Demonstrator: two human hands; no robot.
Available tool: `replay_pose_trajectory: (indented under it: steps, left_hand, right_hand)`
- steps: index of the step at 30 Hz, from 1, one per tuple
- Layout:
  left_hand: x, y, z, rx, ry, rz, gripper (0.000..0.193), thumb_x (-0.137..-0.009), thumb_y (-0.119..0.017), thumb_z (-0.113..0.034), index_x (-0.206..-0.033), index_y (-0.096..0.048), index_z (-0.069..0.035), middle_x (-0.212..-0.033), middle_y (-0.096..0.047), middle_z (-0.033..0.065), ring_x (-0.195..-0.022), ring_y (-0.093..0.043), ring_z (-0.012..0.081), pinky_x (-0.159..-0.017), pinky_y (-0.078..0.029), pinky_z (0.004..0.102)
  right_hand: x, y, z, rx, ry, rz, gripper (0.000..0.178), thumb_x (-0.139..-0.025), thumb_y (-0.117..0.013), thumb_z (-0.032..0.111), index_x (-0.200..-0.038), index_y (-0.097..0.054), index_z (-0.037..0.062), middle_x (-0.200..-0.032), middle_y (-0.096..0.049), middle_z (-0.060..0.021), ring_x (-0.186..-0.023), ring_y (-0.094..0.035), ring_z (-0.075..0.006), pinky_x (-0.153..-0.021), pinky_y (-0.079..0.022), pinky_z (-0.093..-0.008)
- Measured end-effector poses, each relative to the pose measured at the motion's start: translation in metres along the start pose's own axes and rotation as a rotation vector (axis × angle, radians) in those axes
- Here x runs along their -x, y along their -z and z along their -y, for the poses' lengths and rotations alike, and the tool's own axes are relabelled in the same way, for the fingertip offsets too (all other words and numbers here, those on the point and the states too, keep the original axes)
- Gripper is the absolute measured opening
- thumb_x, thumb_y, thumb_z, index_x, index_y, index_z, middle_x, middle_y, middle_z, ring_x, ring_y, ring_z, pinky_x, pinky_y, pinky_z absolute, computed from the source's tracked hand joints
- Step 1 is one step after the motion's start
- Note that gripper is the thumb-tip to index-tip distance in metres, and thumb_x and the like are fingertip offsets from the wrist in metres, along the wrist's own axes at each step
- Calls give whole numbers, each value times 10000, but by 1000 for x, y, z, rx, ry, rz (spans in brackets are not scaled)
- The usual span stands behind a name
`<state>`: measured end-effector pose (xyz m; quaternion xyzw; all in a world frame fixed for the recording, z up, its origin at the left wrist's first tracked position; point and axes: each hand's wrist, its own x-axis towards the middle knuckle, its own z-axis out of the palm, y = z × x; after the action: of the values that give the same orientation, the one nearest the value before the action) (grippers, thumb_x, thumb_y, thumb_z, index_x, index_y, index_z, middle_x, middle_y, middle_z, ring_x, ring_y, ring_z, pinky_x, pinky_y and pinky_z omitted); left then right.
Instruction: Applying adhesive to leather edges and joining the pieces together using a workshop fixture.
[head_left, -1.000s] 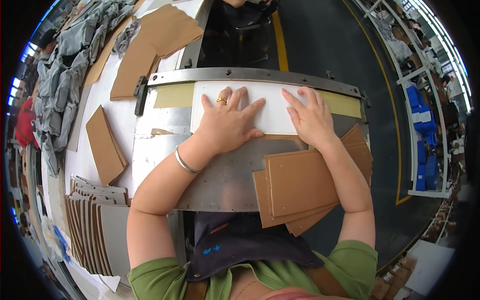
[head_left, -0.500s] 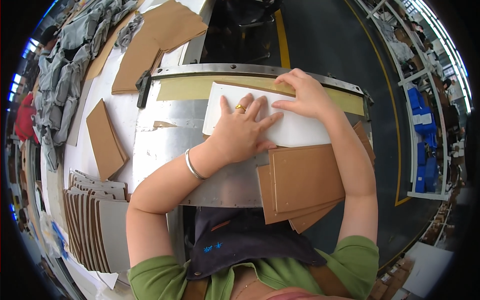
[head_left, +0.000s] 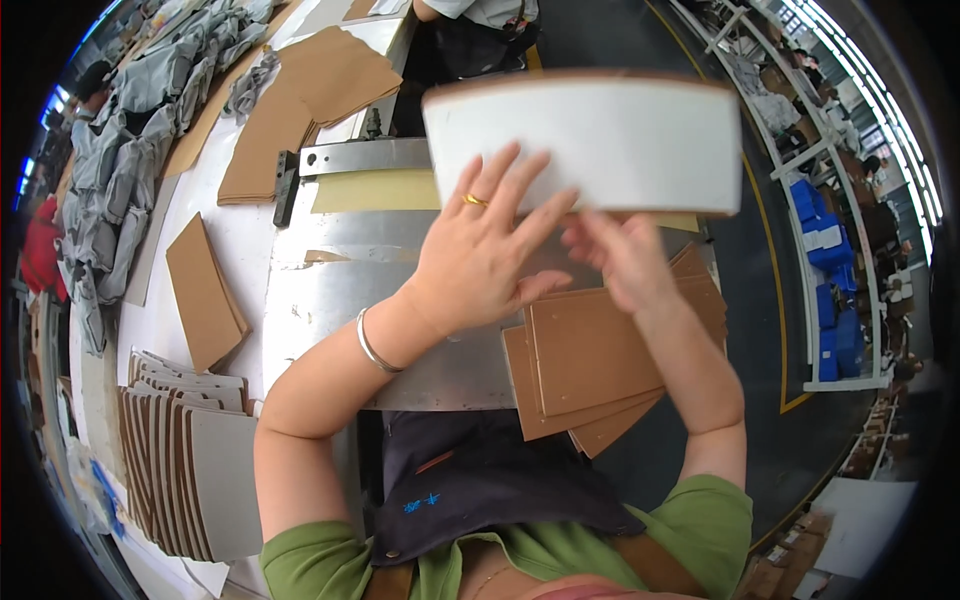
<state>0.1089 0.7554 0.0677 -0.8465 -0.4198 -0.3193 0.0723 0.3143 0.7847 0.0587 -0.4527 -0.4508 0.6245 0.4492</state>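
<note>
A white-faced board panel (head_left: 625, 140) with a brown edge is raised, tilted and blurred, above the far side of a metal work plate (head_left: 345, 310). My right hand (head_left: 628, 262) pinches its lower edge, its fingers partly smeared by motion. Across the panel's lower left part lies my left hand (head_left: 480, 240), fingers spread, a gold ring on one and a silver bangle at the wrist. Whether its fingertips touch the panel I cannot tell. Beneath my right forearm several brown boards (head_left: 590, 355) lie in a loose pile over the plate's near right edge.
A metal bar (head_left: 370, 156) crosses the plate's far side, above a yellow strip (head_left: 370, 193). To the left are brown sheets (head_left: 300, 110), more brown boards (head_left: 205, 295) and a row of grey-and-brown panels (head_left: 225, 480). Grey cloth pieces (head_left: 160, 90) lie farther off. Another person's arm (head_left: 430, 10) shows at the top.
The white panel has come up off the plate and shifted right. My right hand has moved from its far edge to its near edge. My left hand stays nearly in place, fingers spread.
</note>
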Motion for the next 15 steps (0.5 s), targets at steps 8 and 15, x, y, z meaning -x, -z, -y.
replay_pose_trajectory:
  steps: [8, 15]
  left_hand:
    - [33, -25, 12, -68, 71, 499, 590, -850, -658, -445, -1374, -514, -216, -1438, -450, 125, -1304, -442, 394, -1025, -408, 493]
    - [31, -22, 18, -96, 51, 549, 425, -915, -581, -227, -1338, -556, -248, -1437, -469, 39, -1289, -455, 386, -976, -425, 554]
  right_hand:
    - [13, 13, 12, 1067, 416, 225, 241, -881, -686, 196, -1088, -672, 73, -1200, -642, -101, -1051, -625, -244, -885, -507, -376]
    - [-2, 29, -18, 1564, 614, 184, 458, -856, -686, 342, -1253, -624, 123, -1404, -499, -134, -1284, -462, -367, -1056, -376, -469]
